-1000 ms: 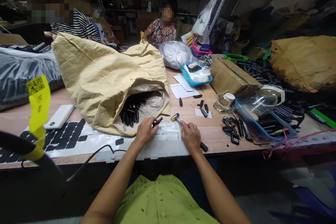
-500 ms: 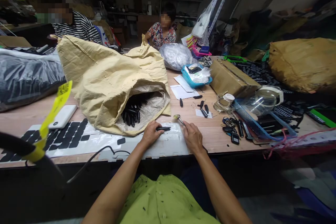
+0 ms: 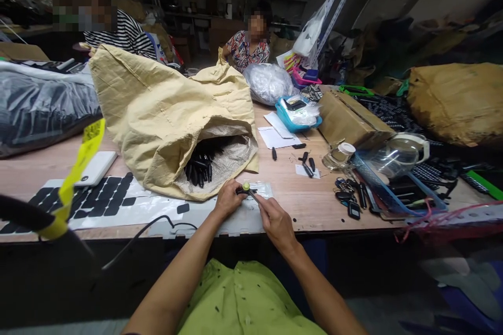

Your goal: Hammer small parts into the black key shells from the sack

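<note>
My left hand (image 3: 227, 199) pinches a small black part (image 3: 244, 191) flat on the white board (image 3: 220, 209) at the near edge of the wooden table (image 3: 310, 201). My right hand (image 3: 274, 220) grips a small hammer (image 3: 249, 189) by its handle; its yellow-tipped head rests right over the black part. Just beyond the hands lies a tan sack (image 3: 165, 110), its mouth open toward me and full of black parts (image 3: 199, 166).
Loose black parts (image 3: 306, 162), paper sheets (image 3: 277, 133), a blue tray (image 3: 297, 112), a brown box (image 3: 349, 120), keys and clear containers (image 3: 389, 159) lie to the right. A white power bank (image 3: 96, 167) and black keypad sheet (image 3: 98, 199) lie left. Two people sit across the table.
My left hand laid the black part down on the white board. My right hand drew back toward me and brought the hammer head down onto the part.
</note>
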Tool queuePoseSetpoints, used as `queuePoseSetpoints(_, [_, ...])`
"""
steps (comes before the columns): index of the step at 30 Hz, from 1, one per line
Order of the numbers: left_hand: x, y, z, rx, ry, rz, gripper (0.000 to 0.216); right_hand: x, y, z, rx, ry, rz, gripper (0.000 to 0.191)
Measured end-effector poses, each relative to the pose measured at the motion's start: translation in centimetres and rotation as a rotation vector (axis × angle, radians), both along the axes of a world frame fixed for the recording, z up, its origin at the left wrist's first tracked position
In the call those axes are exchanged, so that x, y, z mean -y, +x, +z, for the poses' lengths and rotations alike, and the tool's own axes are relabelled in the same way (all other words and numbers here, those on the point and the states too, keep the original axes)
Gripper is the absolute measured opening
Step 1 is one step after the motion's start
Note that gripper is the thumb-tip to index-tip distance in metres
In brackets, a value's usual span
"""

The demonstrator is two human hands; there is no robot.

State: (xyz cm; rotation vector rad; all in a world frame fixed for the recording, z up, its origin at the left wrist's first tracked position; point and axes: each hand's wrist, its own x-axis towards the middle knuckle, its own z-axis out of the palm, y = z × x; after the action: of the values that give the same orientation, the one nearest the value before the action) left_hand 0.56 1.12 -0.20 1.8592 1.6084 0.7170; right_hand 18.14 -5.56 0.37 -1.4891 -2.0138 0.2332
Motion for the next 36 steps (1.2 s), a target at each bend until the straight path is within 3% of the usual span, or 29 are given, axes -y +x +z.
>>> queuePoseSetpoints(13, [0.0, 0.0, -0.3, 0.025, 0.008, -0.004, 0.008, -0.3, 1.2, -0.9, 0.009, 0.028, -0.073, 0.039])
queuePoseSetpoints(20, [0.5, -0.1, -0.3, -0.037, 0.072, -0.025, 0.012, -5.0, 4.0, -2.2, 0.168, 0.123, -0.300, 0.036])
queuePoseSetpoints(25, [0.3, -0.2, -0.8, -0.052, 0.083, -0.068, 0.009, -7.1, 4.7, -4.0, 0.346, 0.233, -0.331, 0.030])
queuePoseSetpoints(29, [0.4, -0.2, -0.2, -0.037, 0.063, -0.065, 0.009, -7.3, 4.5, -4.7, 0.377, 0.272, -0.350, 0.030])
queuePoseSetpoints(32, [2.7, 0.1, 0.4, 0.015, 0.061, -0.141, 0.014, -7.3, 4.6, -4.7, 0.394, 0.263, -0.340, 0.032])
queuePoseSetpoints(36, [8.9, 0.6, 0.0, 0.081, 0.021, -0.472, 0.016, -7.3, 4.7, -4.6, 0.406, 0.254, -0.332, 0.031])
